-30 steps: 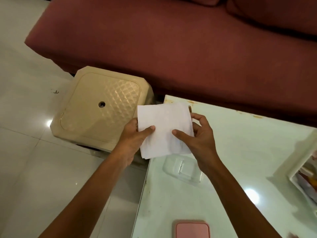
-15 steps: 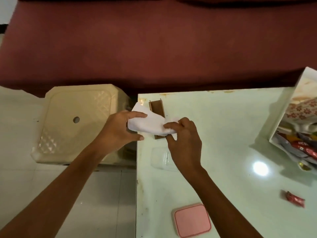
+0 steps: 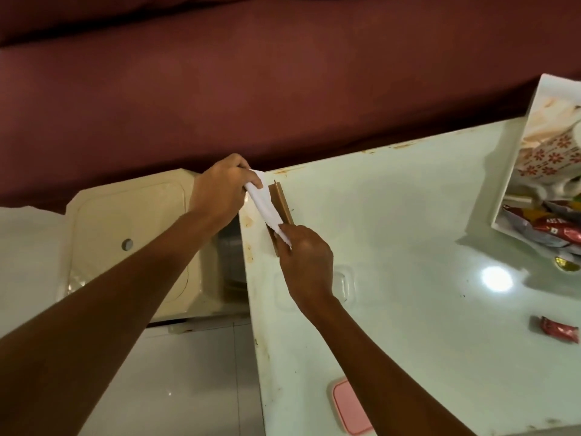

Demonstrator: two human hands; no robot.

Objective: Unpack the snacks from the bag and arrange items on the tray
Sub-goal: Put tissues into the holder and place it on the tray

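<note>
Head view: left hand [image 3: 220, 190] and right hand [image 3: 306, 256] each pinch one end of a folded white napkin [image 3: 266, 209], its long axis stretched between them over a brown holder [image 3: 283, 204] — probably wooden — while the tray [image 3: 515, 171] sits well right, nearer the right hand.

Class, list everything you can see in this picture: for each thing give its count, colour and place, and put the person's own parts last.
Table: one, pale green, right.
Tray: one, white, far right, holding snack packets.
Loose sachet: one, red, right edge of table.
Holder: one, brown, table's far-left corner.
Napkin: one, white, over the holder.
Lidded box: one, pink, near edge.
Stool: one, cream, left of table.
Sofa: one, maroon, behind.
Left hand, right hand: each pinching a napkin end.
</note>
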